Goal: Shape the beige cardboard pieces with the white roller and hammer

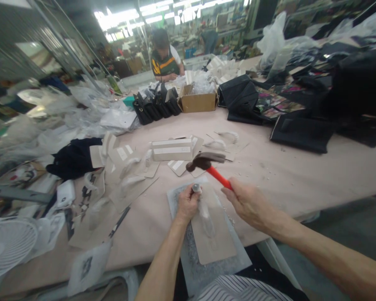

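Observation:
My right hand (246, 202) grips a claw hammer (217, 175) by its orange handle. The dark hammer head is raised just above and beside my left hand (188, 202). Closed around an upright metal punch (196, 188), my left hand shows only the round top of it; the lower end is hidden. Under that hand lies a beige panel (214, 246) with a plastic-wrapped strip (207, 217) along its middle. The panel rests on a grey, worn board (188, 267) at the table's near edge.
Beige panels with white strips (171, 149) lie beyond the board, more wrapped pieces (128, 182) to the left. A cardboard box (198, 102), black bags (156, 102) and dark material (301, 131) stand farther back. A white fan (9, 246) is at left. Another person (166, 58) sits across the table.

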Demonstrator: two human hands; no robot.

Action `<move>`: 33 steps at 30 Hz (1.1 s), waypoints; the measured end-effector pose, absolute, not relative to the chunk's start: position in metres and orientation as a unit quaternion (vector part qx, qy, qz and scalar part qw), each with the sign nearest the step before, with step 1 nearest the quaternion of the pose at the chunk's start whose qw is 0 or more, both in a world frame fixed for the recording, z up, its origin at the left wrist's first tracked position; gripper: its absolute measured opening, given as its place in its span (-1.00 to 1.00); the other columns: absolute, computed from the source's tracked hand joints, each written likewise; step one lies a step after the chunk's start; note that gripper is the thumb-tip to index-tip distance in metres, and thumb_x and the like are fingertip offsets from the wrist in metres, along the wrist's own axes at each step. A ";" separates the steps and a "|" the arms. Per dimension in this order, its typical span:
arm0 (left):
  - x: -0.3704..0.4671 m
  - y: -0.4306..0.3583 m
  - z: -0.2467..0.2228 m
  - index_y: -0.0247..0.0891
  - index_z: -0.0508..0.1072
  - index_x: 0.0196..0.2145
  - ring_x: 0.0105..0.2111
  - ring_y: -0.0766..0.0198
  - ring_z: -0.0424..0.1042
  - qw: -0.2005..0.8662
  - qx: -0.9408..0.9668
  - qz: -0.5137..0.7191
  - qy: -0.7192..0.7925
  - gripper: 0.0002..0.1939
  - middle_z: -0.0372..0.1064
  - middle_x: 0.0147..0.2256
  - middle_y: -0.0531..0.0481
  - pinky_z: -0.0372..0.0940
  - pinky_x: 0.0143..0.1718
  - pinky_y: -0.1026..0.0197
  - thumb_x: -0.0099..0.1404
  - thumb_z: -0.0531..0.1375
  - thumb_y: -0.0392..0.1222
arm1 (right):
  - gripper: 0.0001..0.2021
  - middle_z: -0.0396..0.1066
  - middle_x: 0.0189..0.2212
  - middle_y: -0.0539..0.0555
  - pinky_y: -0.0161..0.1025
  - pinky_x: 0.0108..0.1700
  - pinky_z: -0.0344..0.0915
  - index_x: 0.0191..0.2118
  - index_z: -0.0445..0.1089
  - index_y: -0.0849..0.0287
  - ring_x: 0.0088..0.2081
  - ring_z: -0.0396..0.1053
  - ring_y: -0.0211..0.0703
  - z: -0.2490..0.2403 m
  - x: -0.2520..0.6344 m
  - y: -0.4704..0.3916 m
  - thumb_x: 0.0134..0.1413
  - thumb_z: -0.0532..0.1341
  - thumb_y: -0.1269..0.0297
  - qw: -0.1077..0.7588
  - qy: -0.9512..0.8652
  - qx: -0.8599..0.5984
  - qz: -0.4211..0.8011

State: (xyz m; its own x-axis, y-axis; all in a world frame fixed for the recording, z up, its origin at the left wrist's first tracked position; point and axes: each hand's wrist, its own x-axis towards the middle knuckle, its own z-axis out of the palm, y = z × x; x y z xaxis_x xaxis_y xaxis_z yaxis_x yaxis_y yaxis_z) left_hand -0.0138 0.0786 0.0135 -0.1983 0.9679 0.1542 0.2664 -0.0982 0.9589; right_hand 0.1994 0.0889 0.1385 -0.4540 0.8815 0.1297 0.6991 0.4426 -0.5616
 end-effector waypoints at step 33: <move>-0.012 0.077 0.010 -0.21 0.58 -0.19 -0.28 0.20 0.52 0.354 0.521 0.518 0.579 -0.76 0.59 -0.29 -0.01 0.36 -0.17 0.20 0.17 0.22 -0.27 | -0.45 0.21 0.21 0.33 -0.05 -0.01 0.26 0.24 0.20 0.23 0.08 0.29 0.10 0.077 0.194 0.085 0.11 0.04 0.56 0.120 -0.915 -0.380 0.062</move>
State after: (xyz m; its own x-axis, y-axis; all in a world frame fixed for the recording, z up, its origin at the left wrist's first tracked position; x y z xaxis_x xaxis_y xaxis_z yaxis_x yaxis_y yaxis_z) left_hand -0.0121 0.0769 0.0096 -0.2069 0.9698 0.1292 0.2355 -0.0788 0.9687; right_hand 0.1938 0.0847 0.0774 -0.6817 0.7110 0.1727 0.6810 0.7029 -0.2055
